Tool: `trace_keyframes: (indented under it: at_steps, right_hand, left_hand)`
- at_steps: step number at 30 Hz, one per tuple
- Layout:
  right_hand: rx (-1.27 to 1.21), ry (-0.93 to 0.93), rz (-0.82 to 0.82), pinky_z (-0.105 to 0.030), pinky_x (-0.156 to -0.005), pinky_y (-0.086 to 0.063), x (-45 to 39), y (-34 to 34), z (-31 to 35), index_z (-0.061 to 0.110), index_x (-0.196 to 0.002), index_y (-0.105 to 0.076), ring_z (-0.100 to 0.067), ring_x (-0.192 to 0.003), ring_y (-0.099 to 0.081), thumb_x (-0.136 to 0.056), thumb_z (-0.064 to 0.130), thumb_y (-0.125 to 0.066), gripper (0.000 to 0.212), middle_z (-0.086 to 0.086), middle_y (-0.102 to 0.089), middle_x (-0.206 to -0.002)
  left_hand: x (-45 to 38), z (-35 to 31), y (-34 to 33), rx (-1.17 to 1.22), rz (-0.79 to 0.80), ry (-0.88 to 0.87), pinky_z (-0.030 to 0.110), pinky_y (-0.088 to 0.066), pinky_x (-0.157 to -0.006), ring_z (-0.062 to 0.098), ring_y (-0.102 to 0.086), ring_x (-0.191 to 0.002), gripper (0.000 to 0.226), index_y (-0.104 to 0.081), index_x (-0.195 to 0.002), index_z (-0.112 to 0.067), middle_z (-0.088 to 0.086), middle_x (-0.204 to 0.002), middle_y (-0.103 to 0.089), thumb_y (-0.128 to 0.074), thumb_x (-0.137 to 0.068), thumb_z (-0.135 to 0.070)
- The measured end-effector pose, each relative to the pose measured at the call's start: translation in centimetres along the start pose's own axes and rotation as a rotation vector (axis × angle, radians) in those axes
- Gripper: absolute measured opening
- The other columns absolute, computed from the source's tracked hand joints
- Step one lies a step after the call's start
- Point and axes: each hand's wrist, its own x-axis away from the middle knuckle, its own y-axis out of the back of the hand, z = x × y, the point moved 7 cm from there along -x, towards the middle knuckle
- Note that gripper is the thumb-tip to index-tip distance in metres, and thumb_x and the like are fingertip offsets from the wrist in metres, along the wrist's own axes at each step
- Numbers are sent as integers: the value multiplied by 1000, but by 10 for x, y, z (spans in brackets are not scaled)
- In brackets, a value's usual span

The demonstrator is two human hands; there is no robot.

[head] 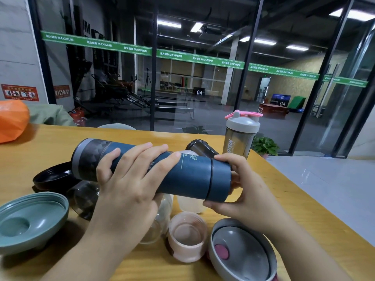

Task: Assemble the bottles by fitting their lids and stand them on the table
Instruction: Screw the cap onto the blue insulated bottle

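Left hand (129,179) is wrapping over the barrel of the blue flask (154,169), fingers curled across the top, a full-width grip near mid-body. Right hand (239,185) is cupping the blue cap (220,179) at the flask's 3 o'clock end, fingers above and thumb below, a narrower grip around the lid. The flask is lying roughly level in the air above the desk (253,159), base pointing to 9 o'clock. Judging by its straight thick walls, it is probably an insulated body: stiff, moderately heavy, not fragile; the matte skin should be giving fair friction. Best hold looks like mid-barrel for steadying and the cap's side wall for turning; whether the thread is fully seated I cannot tell. Under the hands, loose parts are crowding the desk: a pink cup piece (187,236) at 6 o'clock, a grey lid with pink button (241,252) at 5, a green lid (32,222) at 8, a black lid (52,177) at 9. One shaker bottle (241,134) is standing capped at 1 o'clock. The clear pieces below look slippery and easier to knock.
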Motion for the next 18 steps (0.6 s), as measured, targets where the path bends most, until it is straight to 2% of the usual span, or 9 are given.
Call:
trace_keyframes:
  at_steps: [7,9,10,14,18]
  right_hand:
    - [-146,-43,10,-43,-62,-52,0,1,2,52,-108,-43,-26,-79,-61,-58,44,-77,60,14,-61,-102]
    - [-164,-57,0,-44,-62,-52,0,1,1,50,-106,-46,-27,-75,-61,-59,46,-75,55,7,-63,-96]
    - [-184,-64,-2,-42,-61,-52,0,0,-1,47,-105,-47,-25,-74,-61,-60,47,-73,52,6,-64,-93]
    - [-342,-116,0,-16,-60,-48,1,-4,-5,27,-105,-55,-4,-74,-64,-62,49,-67,50,14,-67,-85]
    - [-452,-197,27,-7,-48,-40,0,-12,-9,20,-101,-59,3,-57,-59,-61,50,-60,51,19,-65,-67]
  left_hand:
    - [-1,-3,5,2,-60,-37,48,-25,-103,23,-50,-121,79,-51,-127,-25,2,-125,-64,-85,-59,-4]
    - [0,-4,6,4,-74,-49,47,-23,-103,22,-50,-121,74,-50,-128,-25,1,-125,-64,-81,-64,-4]
    - [0,-4,6,5,-80,-53,46,-22,-104,22,-49,-121,71,-50,-128,-25,1,-125,-64,-78,-66,-6]
    - [1,-3,5,-1,-96,-57,44,-21,-104,21,-50,-121,64,-50,-129,-27,-2,-125,-63,-73,-70,-13]
    - [1,-3,6,-15,-123,-75,45,-23,-103,20,-49,-122,63,-51,-128,-27,-2,-126,-63,-71,-71,-9]
